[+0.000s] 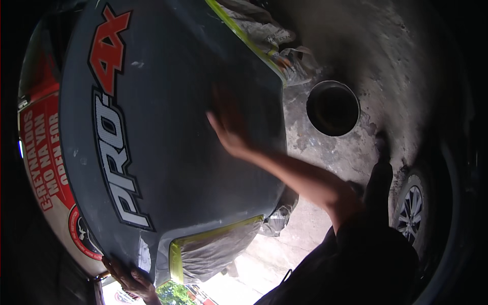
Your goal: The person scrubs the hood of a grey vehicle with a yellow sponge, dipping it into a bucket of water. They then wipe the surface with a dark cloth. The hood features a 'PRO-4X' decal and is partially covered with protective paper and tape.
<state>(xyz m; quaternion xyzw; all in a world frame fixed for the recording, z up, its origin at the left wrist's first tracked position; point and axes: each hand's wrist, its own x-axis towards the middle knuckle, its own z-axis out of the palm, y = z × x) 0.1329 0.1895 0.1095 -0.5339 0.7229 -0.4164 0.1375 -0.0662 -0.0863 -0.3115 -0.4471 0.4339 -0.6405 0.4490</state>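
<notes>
A dull grey vehicle body panel (183,160) with a large red and pale lettering decal (114,133) fills the left and middle of the head view. My right hand (228,129), blurred, is laid over the panel's broad face, fingers extended, with no tool visible in it. At the bottom left my left hand (131,282) rests on the panel's edge near the end of the decal; part of its grip is hidden. Yellow-green masking tape (213,231) borders a recess covered with thin masking sheet (217,249). More tape and crumpled sheeting (263,26) follow the upper right edge.
A round open container (333,108) stands on the rough concrete floor (316,152) beside the panel. My leg (377,187) is to its lower right. Another vehicle's wheel (411,213) is at the right. A red sign (47,148) shows beyond the panel; bright daylight enters below.
</notes>
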